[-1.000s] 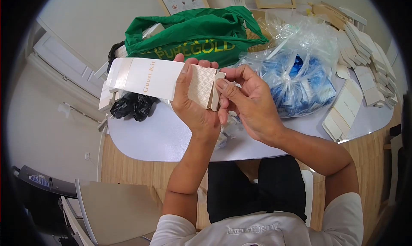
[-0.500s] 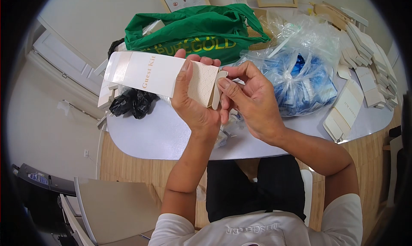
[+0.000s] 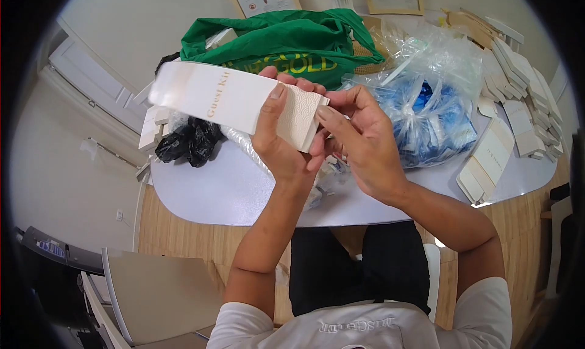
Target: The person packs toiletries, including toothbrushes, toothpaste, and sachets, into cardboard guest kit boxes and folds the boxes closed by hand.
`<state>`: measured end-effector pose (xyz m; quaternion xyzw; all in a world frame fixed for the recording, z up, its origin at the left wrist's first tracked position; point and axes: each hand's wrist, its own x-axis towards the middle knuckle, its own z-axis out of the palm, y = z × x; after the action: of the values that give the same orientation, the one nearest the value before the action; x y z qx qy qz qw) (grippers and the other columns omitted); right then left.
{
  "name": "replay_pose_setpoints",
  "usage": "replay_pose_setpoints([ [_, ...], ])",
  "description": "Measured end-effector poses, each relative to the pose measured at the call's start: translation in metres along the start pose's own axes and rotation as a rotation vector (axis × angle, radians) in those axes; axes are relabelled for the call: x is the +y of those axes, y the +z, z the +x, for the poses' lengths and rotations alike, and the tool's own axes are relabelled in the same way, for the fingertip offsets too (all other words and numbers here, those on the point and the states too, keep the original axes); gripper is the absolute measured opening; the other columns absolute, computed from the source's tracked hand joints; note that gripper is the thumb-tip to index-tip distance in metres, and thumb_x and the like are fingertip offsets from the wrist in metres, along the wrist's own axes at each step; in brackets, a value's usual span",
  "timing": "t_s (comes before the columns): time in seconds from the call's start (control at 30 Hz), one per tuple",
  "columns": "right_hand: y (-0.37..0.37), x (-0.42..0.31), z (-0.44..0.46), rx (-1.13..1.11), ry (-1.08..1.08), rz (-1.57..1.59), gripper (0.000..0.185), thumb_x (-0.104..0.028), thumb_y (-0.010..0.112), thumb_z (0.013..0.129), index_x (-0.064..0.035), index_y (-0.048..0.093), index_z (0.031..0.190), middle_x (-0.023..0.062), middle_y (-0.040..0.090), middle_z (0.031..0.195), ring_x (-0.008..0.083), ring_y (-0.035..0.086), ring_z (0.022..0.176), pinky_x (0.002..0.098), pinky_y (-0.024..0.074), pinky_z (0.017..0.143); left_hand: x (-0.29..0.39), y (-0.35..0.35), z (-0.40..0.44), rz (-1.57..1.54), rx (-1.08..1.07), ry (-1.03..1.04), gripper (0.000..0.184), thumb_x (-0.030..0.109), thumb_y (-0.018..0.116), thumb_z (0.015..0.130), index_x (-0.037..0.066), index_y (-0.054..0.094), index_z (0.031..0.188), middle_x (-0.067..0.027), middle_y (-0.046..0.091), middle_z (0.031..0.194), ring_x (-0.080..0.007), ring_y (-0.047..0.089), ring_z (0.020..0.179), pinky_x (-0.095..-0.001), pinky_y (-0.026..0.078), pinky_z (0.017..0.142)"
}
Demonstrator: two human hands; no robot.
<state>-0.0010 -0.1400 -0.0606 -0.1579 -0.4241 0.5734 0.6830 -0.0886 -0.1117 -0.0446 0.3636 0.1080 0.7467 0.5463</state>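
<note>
A long white box (image 3: 204,96) lettered "Guest Kit" in gold is held above the table, tilted, its patterned cream end pointing right. My left hand (image 3: 277,126) is wrapped round that end, thumb on the upper face and fingers along the far edge. At the box's right end, my right hand (image 3: 362,136) presses thumb and fingers against the end flap. Whether anything lies inside the box is hidden from me. Below my hands, small clear packets (image 3: 323,181) lie on the table, partly covered.
Behind my hands lies a green cloth bag (image 3: 268,41). A clear plastic bag of blue packets (image 3: 426,120) sits to the right, near another Guest Kit box (image 3: 485,160) and stacked boxes (image 3: 530,117). At left is a black plastic bag (image 3: 190,145) on the white table (image 3: 207,190).
The end flap, standing out from the box before, is now folded in against its end under my right fingers. The box has shifted slightly right.
</note>
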Motion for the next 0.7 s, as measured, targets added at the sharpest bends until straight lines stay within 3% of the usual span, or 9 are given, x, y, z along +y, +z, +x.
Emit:
replay_pose_setpoints([
  [0.13, 0.001, 0.001, 0.003, -0.045, -0.017, 0.019, 0.020, -0.006, 0.059, 0.089, -0.0003, 0.043, 0.098, 0.0105, 0.056, 0.088, 0.0108, 0.062, 0.064, 0.0240, 0.0564, 0.053, 0.010, -0.006, 0.006, -0.003, 0.058, -0.099, 0.042, 0.019, 0.054, 0.087, -0.001, 0.042, 0.121, -0.0098, 0.051, 0.095, -0.0225, 0.057, 0.084, -0.0397, 0.050, 0.078],
  [0.33, -0.008, 0.001, 0.005, -0.062, 0.016, -0.203, 0.027, -0.003, 0.064, 0.086, -0.0029, 0.040, 0.098, 0.0071, 0.055, 0.087, 0.0056, 0.054, 0.059, 0.0186, 0.0500, 0.047, 0.013, -0.012, 0.013, -0.180, -0.085, -0.247, 0.042, 0.027, 0.053, 0.087, -0.003, 0.046, 0.116, -0.0104, 0.054, 0.091, -0.0234, 0.058, 0.081, -0.0382, 0.051, 0.074],
  [0.43, -0.008, 0.005, 0.006, -0.009, -0.127, -0.212, 0.030, -0.003, 0.067, 0.084, -0.0046, 0.040, 0.096, 0.0051, 0.053, 0.084, 0.0037, 0.049, 0.057, 0.0173, 0.0445, 0.041, 0.011, -0.016, 0.016, -0.239, -0.135, -0.348, 0.042, 0.030, 0.054, 0.088, -0.003, 0.047, 0.112, -0.0111, 0.054, 0.089, -0.0235, 0.057, 0.081, -0.0365, 0.050, 0.074],
  [0.53, -0.012, 0.006, 0.008, -0.011, -0.004, -0.218, 0.039, -0.005, 0.073, 0.078, -0.0060, 0.038, 0.094, 0.0041, 0.049, 0.089, 0.0047, 0.048, 0.065, 0.0179, 0.0457, 0.049, 0.011, -0.017, 0.019, -0.225, -0.133, -0.376, 0.045, 0.035, 0.055, 0.088, -0.004, 0.049, 0.110, -0.0111, 0.055, 0.086, -0.0233, 0.058, 0.078, -0.0350, 0.051, 0.072],
  [0.6, -0.014, 0.018, 0.013, -0.099, -0.286, -0.398, 0.051, -0.007, 0.080, 0.072, -0.0066, 0.035, 0.095, 0.0042, 0.046, 0.097, 0.0066, 0.045, 0.074, 0.0195, 0.0457, 0.060, 0.014, -0.015, 0.021, -0.190, -0.072, -0.396, 0.049, 0.041, 0.055, 0.088, -0.004, 0.050, 0.108, -0.0113, 0.055, 0.083, -0.0229, 0.058, 0.073, -0.0337, 0.052, 0.067],
  [0.7, -0.008, 0.016, 0.004, -0.038, -0.234, -0.518, 0.062, -0.008, 0.085, 0.064, -0.0077, 0.032, 0.095, 0.0032, 0.042, 0.097, 0.0076, 0.041, 0.077, 0.0208, 0.0442, 0.068, 0.014, -0.008, 0.017, -0.197, -0.037, -0.385, 0.051, 0.044, 0.055, 0.087, -0.003, 0.051, 0.106, -0.0107, 0.056, 0.081, -0.0223, 0.060, 0.069, -0.0329, 0.053, 0.062],
])
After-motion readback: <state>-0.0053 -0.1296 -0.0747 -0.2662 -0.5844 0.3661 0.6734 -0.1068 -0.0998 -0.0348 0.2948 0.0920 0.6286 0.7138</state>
